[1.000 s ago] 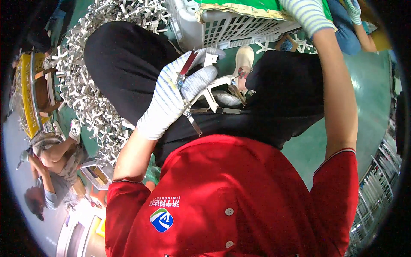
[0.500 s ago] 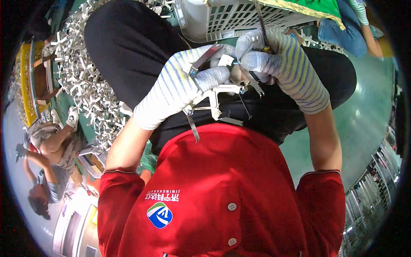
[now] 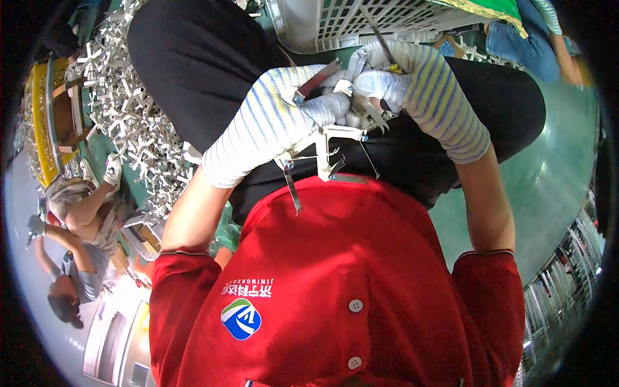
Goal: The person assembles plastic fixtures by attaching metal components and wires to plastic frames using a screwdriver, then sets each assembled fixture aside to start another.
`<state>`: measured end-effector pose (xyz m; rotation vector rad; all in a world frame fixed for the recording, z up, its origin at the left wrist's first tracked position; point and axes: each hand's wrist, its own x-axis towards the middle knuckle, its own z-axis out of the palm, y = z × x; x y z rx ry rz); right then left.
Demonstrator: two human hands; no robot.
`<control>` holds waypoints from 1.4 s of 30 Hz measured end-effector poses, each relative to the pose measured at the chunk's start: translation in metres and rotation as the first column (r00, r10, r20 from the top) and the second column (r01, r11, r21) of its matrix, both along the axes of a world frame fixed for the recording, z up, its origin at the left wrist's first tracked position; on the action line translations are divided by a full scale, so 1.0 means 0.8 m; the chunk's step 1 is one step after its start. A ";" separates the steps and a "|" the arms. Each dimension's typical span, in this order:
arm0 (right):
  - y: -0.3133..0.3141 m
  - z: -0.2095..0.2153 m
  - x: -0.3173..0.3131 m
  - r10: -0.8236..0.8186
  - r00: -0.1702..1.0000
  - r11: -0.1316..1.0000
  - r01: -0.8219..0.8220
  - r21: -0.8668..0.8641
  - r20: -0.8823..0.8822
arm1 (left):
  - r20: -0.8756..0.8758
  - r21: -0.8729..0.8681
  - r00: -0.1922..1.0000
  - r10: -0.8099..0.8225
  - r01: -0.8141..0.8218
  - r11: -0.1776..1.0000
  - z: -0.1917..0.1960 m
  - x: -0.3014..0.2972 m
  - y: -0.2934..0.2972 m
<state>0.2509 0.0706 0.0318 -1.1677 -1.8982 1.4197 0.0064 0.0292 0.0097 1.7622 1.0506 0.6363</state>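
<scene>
Yel. frame [image 3: 42, 122] nr co-wkr [image 3: 82, 222], L

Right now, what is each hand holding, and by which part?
The left hand holds the white branched frame by its upper-left part, partly hidden by the fingers. The right hand holds a thin dark rod near its yellow part.

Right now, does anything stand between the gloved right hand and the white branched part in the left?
Nothing visible: the striped-gloved right hand has its fingers at the upper end of the white branched part.

bracket [image 3: 323, 155] in hands [image 3: 274, 109], crate [image 3: 308, 27] ahead, heap [image 3: 132, 119] left
</scene>
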 end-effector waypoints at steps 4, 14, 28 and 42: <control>-0.001 -0.006 -0.001 0.049 0.996 0.988 -0.059 0.146 0.071 | -0.029 0.066 0.998 -0.060 0.062 0.996 -0.010 -0.006 -0.003; -0.008 0.002 -0.009 -0.015 0.993 0.993 0.028 -0.113 0.119 | 0.038 -0.201 0.999 0.024 -0.016 0.980 0.004 0.003 0.000; -0.009 -0.060 0.078 0.040 0.969 0.999 -0.046 -0.020 -0.244 | 0.171 -0.319 0.967 0.188 -0.126 0.940 -0.001 0.001 -0.012; -0.045 0.093 0.070 0.078 0.923 0.997 -0.077 -0.017 0.376 | 0.165 -0.289 0.974 0.154 -0.102 0.952 0.005 -0.010 -0.015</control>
